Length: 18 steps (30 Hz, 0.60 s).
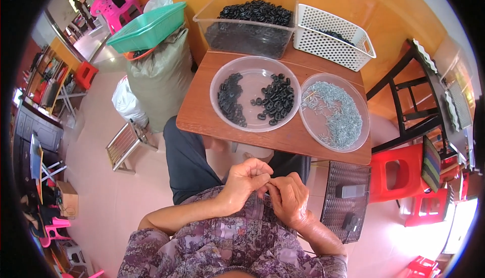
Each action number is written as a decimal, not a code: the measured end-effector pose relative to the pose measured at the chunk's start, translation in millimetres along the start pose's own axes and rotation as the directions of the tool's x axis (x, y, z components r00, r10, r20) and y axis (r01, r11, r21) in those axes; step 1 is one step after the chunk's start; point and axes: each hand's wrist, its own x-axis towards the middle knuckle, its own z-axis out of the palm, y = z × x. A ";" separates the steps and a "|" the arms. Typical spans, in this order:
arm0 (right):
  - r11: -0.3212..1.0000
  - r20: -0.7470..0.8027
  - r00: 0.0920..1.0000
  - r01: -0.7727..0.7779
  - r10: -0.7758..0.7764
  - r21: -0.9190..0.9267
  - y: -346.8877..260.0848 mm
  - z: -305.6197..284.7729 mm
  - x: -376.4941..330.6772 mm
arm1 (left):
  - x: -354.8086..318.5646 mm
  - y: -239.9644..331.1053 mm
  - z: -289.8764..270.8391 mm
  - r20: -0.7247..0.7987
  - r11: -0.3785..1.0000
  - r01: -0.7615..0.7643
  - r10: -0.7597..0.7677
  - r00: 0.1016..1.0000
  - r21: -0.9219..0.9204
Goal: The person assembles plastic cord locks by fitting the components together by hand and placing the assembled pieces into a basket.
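Note:
My left hand (247,179) and my right hand (290,197) meet above my lap, fingertips pinched together. Whatever they hold between them is too small and hidden to make out. Just beyond, on a brown wooden table (197,109), stands a round see-through plastic basin (217,116). It holds a heap of flat-looking black pieces (231,98) on its left and a heap of black oval pieces (278,98) on its right. To the right, a shallower round tray (310,126) carries many small silvery screw-like pins (343,121) and a thin yellowish stick.
At the table's back stand a see-through box (247,40) of black parts and a white perforated basket (333,25). A big sack (161,76) topped by a green basket (146,28) is at left. A small metal stool (126,144), dark woven basket (346,202) and red stool (396,172) flank me.

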 end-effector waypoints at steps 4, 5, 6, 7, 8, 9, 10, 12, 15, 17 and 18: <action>1.000 -0.058 0.998 0.005 -0.005 -0.008 0.9 -4.3 10.2 | 4.2 16.1 4.9 0.033 0.995 -0.054 0.052 0.998 0.080; 1.000 -0.077 0.997 -0.017 0.017 -0.005 1.2 -6.0 13.3 | 6.1 22.1 5.0 0.066 0.989 -0.065 0.056 0.996 0.134; 1.000 -0.077 0.997 -0.024 0.023 -0.004 3.4 -7.4 16.0 | 9.3 31.0 3.3 0.065 0.989 -0.058 0.050 0.997 0.136; 0.998 -0.104 0.993 -0.058 0.058 -0.001 7.0 -9.2 18.5 | 16.0 43.6 -1.1 0.052 0.943 -0.178 0.170 0.984 0.280; 0.996 -0.131 0.987 -0.093 0.093 0.004 11.2 -10.1 20.8 | 25.2 55.9 -8.0 0.058 0.863 -0.285 0.288 0.956 0.418; 0.993 -0.162 0.980 -0.116 0.116 0.012 15.6 -9.8 23.4 | 39.2 67.3 -20.8 0.045 0.795 -0.346 0.375 0.926 0.499; 0.992 -0.161 0.979 -0.127 0.127 0.014 18.7 -10.1 26.6 | 54.0 79.9 -34.5 0.037 0.715 -0.395 0.461 0.887 0.577; 0.977 -0.140 0.967 -0.213 0.215 0.028 25.6 -9.3 29.8 | 83.8 101.1 -50.2 0.076 0.481 -0.375 0.533 0.843 0.792; 0.970 -0.106 0.967 -0.224 0.233 0.093 35.7 -3.2 32.8 | 121.6 113.6 -50.9 0.339 0.062 -0.425 0.506 0.793 0.903; 0.974 -0.100 0.971 -0.206 0.215 0.099 40.2 0.3 36.1 | 143.8 109.1 -49.7 0.415 -0.058 -0.441 0.470 0.779 0.896; 0.980 -0.099 0.978 -0.175 0.185 0.098 42.1 0.6 37.8 | 154.0 106.0 -50.4 0.493 -0.182 -0.463 0.433 0.755 0.868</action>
